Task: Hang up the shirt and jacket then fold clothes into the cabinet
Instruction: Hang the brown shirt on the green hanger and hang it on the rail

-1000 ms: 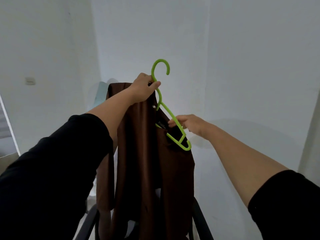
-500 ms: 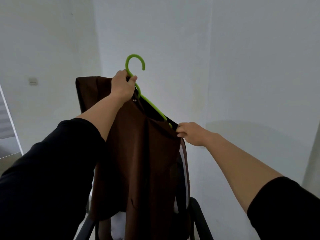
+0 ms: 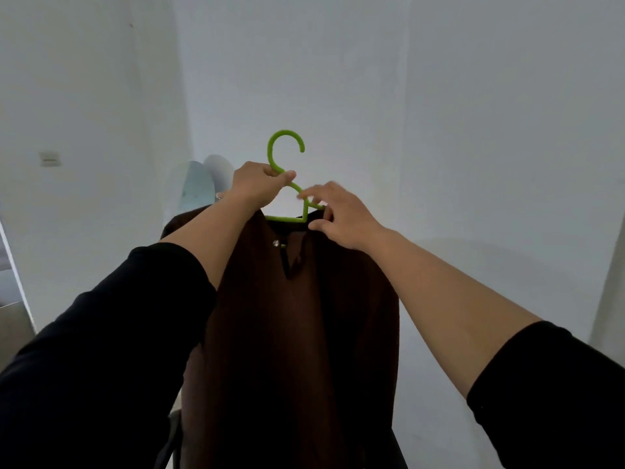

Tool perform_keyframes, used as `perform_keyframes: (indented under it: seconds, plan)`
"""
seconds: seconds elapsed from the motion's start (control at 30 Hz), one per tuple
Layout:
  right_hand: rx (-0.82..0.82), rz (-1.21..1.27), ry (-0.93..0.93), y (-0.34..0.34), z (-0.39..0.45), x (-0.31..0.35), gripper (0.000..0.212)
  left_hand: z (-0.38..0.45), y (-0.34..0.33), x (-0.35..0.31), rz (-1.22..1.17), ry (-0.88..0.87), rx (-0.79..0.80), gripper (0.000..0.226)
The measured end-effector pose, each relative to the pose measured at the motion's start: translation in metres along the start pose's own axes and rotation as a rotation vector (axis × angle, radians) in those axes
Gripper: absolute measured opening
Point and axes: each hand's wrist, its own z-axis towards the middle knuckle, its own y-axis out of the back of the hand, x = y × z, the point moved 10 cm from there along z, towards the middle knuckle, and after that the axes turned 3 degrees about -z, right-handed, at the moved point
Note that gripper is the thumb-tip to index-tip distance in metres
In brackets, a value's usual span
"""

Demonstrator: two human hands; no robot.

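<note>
A dark brown jacket (image 3: 304,333) hangs on a bright green plastic hanger (image 3: 285,143) held up in front of me. My left hand (image 3: 257,184) grips the hanger's neck just below the hook. My right hand (image 3: 338,214) pinches the jacket's collar at the hanger's right shoulder, its fingertips blurred. The jacket's front faces me, with a metal snap near the collar. Most of the hanger's bar is hidden inside the jacket.
White walls (image 3: 473,130) meet in a corner straight ahead. A pale blue rounded board (image 3: 198,191) leans against the wall behind the jacket. A dark chair frame (image 3: 169,448) shows at the bottom. A wall switch (image 3: 50,159) sits at left.
Both jacket shoulders now sit on the hanger and it hangs level. My right hand moved up from the jacket's right shoulder edge to the collar. The left hand keeps its grip.
</note>
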Motion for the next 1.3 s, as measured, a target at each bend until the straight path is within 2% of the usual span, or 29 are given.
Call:
perform_keyframes:
  seconds: [0.07,0.1,0.17,0.27,0.4,0.8,0.93,1.03,1.1,1.2,1.3]
  plan:
    - [-0.100,-0.085,-0.084,0.015,-0.004,-0.018,0.065,0.000,0.003,0.005,-0.097,0.014,0.003,0.039]
    - [-0.109,-0.159,-0.159,0.020,-0.007,-0.030,0.067,0.000,0.004,0.007,-0.136,0.017,0.003,0.040]
    - [-0.025,-0.258,-0.306,0.020,-0.014,-0.056,0.056,0.000,0.004,0.009,-0.201,0.016,0.009,0.041]
    - [0.068,-0.258,-0.399,0.016,-0.024,-0.080,0.037,-0.002,0.003,0.004,-0.262,-0.002,0.015,0.040]
    - [0.016,-0.136,-0.378,0.031,-0.031,-0.084,0.023,-0.005,-0.005,-0.006,-0.269,-0.034,0.056,0.032]
    - [0.047,-0.118,-0.303,0.050,-0.050,-0.068,0.025,-0.020,-0.030,-0.045,-0.149,-0.119,0.143,0.039]
    - [-0.043,-0.086,-0.321,0.069,-0.062,-0.072,0.022,-0.032,-0.037,-0.061,-0.158,-0.198,0.174,0.039]
    - [-0.111,-0.103,-0.339,0.090,-0.068,-0.075,0.021,-0.039,-0.048,-0.066,0.064,-0.318,0.216,0.029]
    - [-0.132,-0.137,-0.348,0.105,-0.074,-0.077,0.021,-0.041,-0.051,-0.058,0.212,-0.328,0.185,0.028]
    - [-0.163,-0.170,-0.377,0.127,-0.091,-0.079,0.021,-0.051,-0.059,-0.059,0.240,-0.333,0.174,0.038]
    - [-0.204,-0.212,-0.421,0.150,-0.113,-0.078,0.021,-0.066,-0.080,-0.081,0.278,-0.420,0.238,0.039]
